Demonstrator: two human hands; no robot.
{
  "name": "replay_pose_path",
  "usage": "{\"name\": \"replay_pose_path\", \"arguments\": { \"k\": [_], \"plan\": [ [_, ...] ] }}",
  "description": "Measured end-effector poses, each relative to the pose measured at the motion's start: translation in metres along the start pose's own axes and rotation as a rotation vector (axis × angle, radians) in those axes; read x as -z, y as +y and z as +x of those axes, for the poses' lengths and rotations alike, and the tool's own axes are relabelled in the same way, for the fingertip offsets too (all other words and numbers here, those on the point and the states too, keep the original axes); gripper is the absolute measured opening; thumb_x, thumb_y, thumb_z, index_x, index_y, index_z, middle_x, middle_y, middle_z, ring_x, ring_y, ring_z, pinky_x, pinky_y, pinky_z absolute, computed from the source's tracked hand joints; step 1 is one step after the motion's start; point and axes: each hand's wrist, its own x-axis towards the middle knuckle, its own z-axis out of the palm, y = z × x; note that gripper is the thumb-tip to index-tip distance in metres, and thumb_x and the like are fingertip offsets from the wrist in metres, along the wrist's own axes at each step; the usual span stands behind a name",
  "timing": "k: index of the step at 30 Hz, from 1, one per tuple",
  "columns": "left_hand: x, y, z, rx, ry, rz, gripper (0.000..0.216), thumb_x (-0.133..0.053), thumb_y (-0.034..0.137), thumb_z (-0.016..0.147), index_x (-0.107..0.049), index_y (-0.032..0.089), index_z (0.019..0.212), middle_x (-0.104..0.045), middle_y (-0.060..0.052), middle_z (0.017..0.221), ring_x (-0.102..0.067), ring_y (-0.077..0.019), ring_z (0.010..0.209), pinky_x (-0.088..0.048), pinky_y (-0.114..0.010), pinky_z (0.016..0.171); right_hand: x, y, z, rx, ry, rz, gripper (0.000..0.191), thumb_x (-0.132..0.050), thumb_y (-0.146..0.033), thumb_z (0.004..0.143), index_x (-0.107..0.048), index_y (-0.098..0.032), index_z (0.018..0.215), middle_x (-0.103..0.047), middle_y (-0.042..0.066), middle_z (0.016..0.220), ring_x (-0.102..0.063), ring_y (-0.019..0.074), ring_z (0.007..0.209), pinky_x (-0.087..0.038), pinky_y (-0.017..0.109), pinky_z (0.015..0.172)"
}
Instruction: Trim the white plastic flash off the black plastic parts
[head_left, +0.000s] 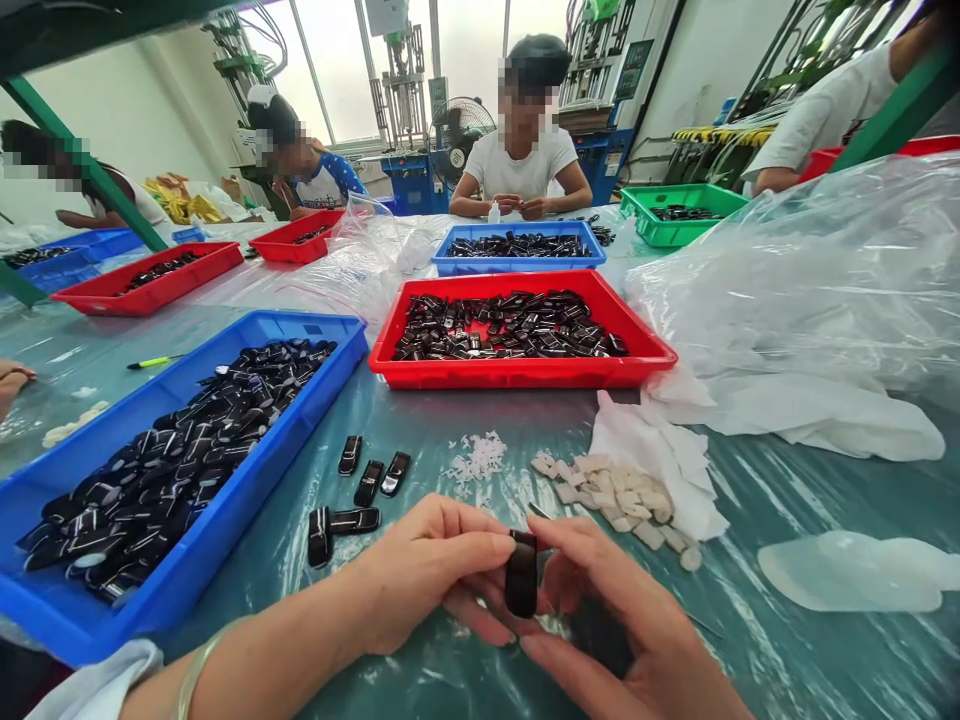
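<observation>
Head view: I'd want the left hand point(442, 560) pinching the black piece point(522, 580) steadily, the right hand point(649, 615) gripping the thin tool point(537, 511) lightly

Backlit windows point(472, 50) washed out; glare streaks tabletop point(787, 655); edges stretched.

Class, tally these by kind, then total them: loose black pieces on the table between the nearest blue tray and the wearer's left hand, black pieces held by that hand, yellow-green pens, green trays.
Loose black pieces: 5
Held black piece: 1
Yellow-green pen: 1
Green tray: 1
Total: 8
</observation>
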Motion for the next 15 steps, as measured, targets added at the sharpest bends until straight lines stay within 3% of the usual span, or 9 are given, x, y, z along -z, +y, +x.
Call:
{"name": "replay_pose_path", "arguments": {
  "k": [7,12,15],
  "plan": [
    [-0.0006,-0.0005,0.0000,0.013,0.013,0.001,0.030,-0.061,0.036,0.075,-0.072,0.009,0.081,-0.068,-0.011,0.071,-0.062,-0.0112,0.063,-0.051,-0.016,0.053,-0.0007,0.0016,-0.0016,0.015,-0.058,0.046,0.054,-0.057,-0.007,0.076,-0.041,-0.028,0.123,-0.056,0.001,0.096,-0.058,0.0092,0.075,-0.052,0.019,0.066],
    [-0.0021,-0.0007,-0.0010,0.002,0.015,0.039,0.023,-0.064,0.028,0.072,-0.071,0.009,0.083,-0.067,-0.008,0.071,-0.061,-0.0096,0.062,-0.050,-0.016,0.055,0.0003,0.0009,0.0005,0.026,-0.064,-0.004,0.053,-0.057,-0.007,0.075,-0.041,-0.027,0.122,-0.056,0.000,0.098,-0.057,0.0079,0.075,-0.051,0.017,0.066],
    [-0.0024,-0.0011,-0.0011,0.000,0.013,0.041,0.023,-0.063,0.029,0.073,-0.070,0.008,0.082,-0.068,-0.009,0.073,-0.064,-0.0118,0.067,-0.049,-0.015,0.055,0.0026,-0.0046,0.0007,0.034,-0.059,-0.130,0.060,-0.058,-0.007,0.073,-0.037,-0.026,0.127,-0.056,0.002,0.111,-0.059,0.0113,0.089,-0.051,0.018,0.076]
  ]
}}
